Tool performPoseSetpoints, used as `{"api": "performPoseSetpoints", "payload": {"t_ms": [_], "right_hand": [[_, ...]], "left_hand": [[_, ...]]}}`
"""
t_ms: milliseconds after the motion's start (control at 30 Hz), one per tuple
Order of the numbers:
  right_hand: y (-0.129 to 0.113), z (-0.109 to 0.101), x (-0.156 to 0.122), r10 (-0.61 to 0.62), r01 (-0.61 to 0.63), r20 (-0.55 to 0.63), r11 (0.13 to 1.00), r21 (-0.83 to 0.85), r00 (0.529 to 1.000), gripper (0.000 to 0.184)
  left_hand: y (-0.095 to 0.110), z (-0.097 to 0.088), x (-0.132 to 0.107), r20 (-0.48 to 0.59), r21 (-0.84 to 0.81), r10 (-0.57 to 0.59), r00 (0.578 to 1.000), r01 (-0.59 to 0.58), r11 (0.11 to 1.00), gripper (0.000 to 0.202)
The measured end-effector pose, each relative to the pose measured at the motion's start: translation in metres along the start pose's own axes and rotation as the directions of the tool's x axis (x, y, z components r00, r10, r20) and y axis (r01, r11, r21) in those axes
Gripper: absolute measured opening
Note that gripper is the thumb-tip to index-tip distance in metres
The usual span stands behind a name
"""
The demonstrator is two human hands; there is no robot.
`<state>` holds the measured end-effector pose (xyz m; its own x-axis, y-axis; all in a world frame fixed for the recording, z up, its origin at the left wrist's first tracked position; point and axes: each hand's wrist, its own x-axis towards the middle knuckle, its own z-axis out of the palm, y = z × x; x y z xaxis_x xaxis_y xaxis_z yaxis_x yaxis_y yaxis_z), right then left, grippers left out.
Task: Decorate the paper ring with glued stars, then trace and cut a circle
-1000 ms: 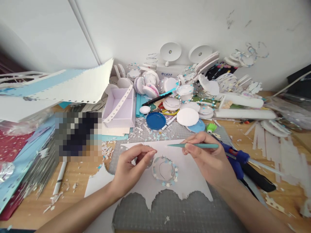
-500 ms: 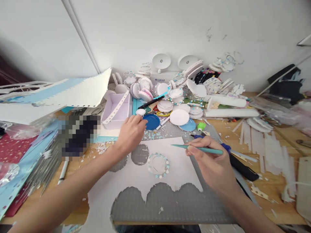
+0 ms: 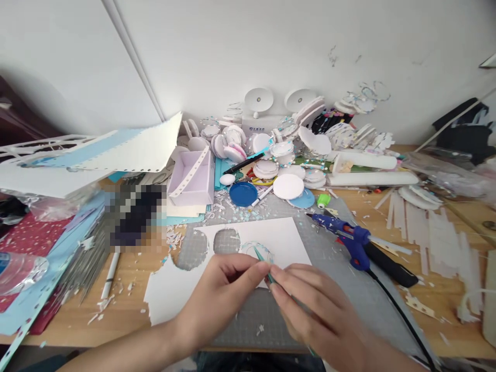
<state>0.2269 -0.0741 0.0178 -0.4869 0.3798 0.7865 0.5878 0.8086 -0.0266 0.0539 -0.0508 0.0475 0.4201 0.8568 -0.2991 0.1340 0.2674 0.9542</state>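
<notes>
My right hand (image 3: 313,305) is closed round a pair of teal tweezers (image 3: 260,255), whose thin tip points up and left. Against its fingertips, my left hand (image 3: 232,281) pinches with thumb and forefinger; whatever lies between them is too small to make out. Both hands are over a white sheet (image 3: 287,230) with round holes cut from it. Just beyond my fingers, a ring of small pale blue and white pieces (image 3: 273,253) rests on the sheet, partly hidden by the left hand and tweezers. A grey cutting mat (image 3: 248,325) lies underneath.
To the right lies a blue glue gun (image 3: 344,232) with its black cord. Behind the sheet are a blue lid (image 3: 243,194), a lilac box (image 3: 191,178) and heaped white discs (image 3: 289,186). Paper scraps litter the desk; wire rods (image 3: 83,258) lie left.
My left hand has come back from beside the blue lid to meet the right. My right hand has moved left and nearer with the tweezers, uncovering the glue gun.
</notes>
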Motion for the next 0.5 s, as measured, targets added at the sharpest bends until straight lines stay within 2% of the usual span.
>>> {"api": "performPoseSetpoints", "payload": {"t_ms": [133,233,300,333,367,433,467,500], "right_hand": [[-0.002,-0.009,-0.026,0.105,-0.106,0.11,0.994,-0.001,0.988,0.022],[0.004,-0.025,-0.064,0.306,-0.294,0.057,0.943,-0.157,0.95,0.016],[0.013,-0.035,-0.09,0.551,-0.53,-0.028,0.787,-0.315,0.834,0.011],[0.018,-0.039,-0.101,0.66,-0.639,-0.075,0.682,-0.356,0.747,0.017],[0.025,-0.042,-0.11,0.744,-0.719,-0.111,0.581,-0.381,0.659,0.026],[0.039,-0.043,-0.122,0.83,-0.808,-0.168,0.439,-0.393,0.532,0.043],[0.046,-0.041,-0.125,0.844,-0.821,-0.174,0.411,-0.397,0.507,0.05],[0.053,-0.038,-0.127,0.847,-0.815,-0.161,0.409,-0.41,0.507,0.055]], "left_hand": [[-0.01,-0.006,0.002,-0.066,-0.015,-0.013,0.998,0.012,1.0,0.035],[-0.012,-0.019,-0.001,-0.081,0.06,0.017,0.997,-0.012,0.998,0.032],[-0.014,-0.029,-0.004,-0.048,0.113,0.044,0.998,-0.038,0.993,0.032],[-0.015,-0.035,-0.004,-0.042,0.136,0.063,0.997,-0.057,0.989,0.032],[-0.016,-0.04,-0.005,-0.046,0.158,0.082,0.996,-0.073,0.985,0.032],[-0.02,-0.048,-0.005,-0.066,0.186,0.108,0.992,-0.094,0.978,0.033],[-0.022,-0.051,-0.004,-0.074,0.191,0.115,0.991,-0.099,0.976,0.034],[-0.024,-0.053,-0.004,-0.078,0.194,0.12,0.99,-0.103,0.976,0.034]]}}
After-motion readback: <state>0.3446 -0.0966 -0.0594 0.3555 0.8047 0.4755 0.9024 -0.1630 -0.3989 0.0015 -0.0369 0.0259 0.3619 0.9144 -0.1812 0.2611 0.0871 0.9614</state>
